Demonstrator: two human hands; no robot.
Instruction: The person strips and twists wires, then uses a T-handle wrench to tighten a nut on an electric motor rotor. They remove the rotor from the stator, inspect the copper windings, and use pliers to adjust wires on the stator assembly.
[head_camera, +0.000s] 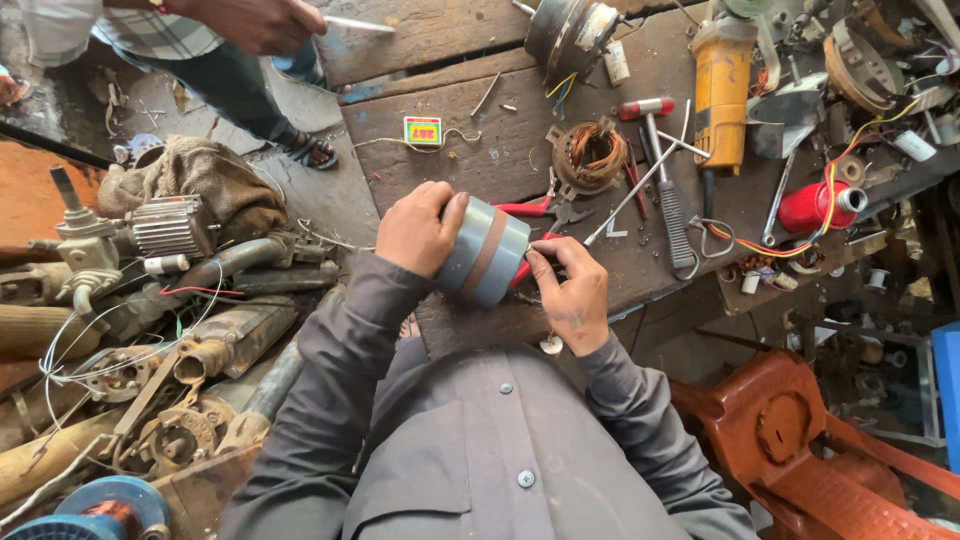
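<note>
My left hand (418, 231) grips a grey-blue cylindrical motor housing (484, 251) with a brown band, holding it on its side over the wooden workbench (480, 150). On the cylinder's right end rests my right hand (572, 290), fingers pinched at its open rim, right beside the red handles of pliers (524, 208) lying underneath. Whether the fingers pinch a wire or anything else is too small to tell.
A copper-wound stator (590, 156), a red-headed hammer (660, 165), a yellow angle grinder (722, 85) and a red cylinder (815, 205) lie on the bench. Old motor parts (170, 300) pile at left. An orange plastic chair (810, 450) stands at right. Another person's hand (262, 22) is at top left.
</note>
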